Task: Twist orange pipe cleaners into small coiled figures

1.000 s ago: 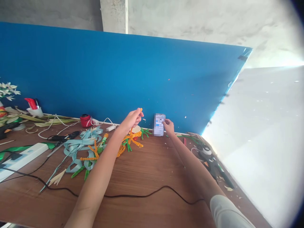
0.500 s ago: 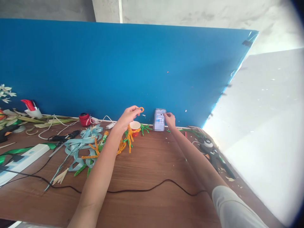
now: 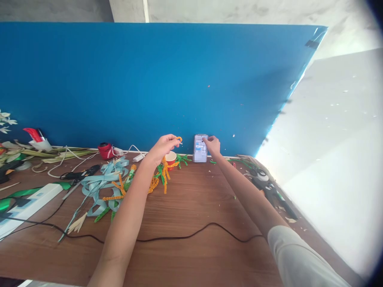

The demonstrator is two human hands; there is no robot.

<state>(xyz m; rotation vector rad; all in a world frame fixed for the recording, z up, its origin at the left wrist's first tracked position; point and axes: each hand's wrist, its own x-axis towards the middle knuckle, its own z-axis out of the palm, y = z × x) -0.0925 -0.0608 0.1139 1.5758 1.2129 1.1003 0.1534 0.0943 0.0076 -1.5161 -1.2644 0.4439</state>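
Note:
My left hand [image 3: 166, 146] is closed in a pinch on a short orange pipe cleaner [image 3: 179, 138] bent into a small curl, raised in front of the blue wall. Beyond its wrist stands a red and white paper cup [image 3: 170, 158]. Orange pipe cleaners [image 3: 164, 171] and green ones [image 3: 183, 158] lie around the cup. A phone [image 3: 200, 155] leans upright against the wall with its screen lit. My right hand [image 3: 213, 146] is at the phone's upper right, a fingertip on or just before the screen. It holds nothing, and its fingers are partly apart.
Pale blue ribbon [image 3: 92, 183] is heaped at left, near a glue gun [image 3: 82, 173] and a white power strip [image 3: 32, 205]. A black cable [image 3: 185, 239] crosses the brown table [image 3: 191, 263]. Dark tools [image 3: 273, 195] lie along the right edge. The blue partition [image 3: 149, 79] stands behind.
My right fingertip has shifted a little up and left over the phone screen. The orange curl has turned slightly in my left fingers. The view has tilted a little.

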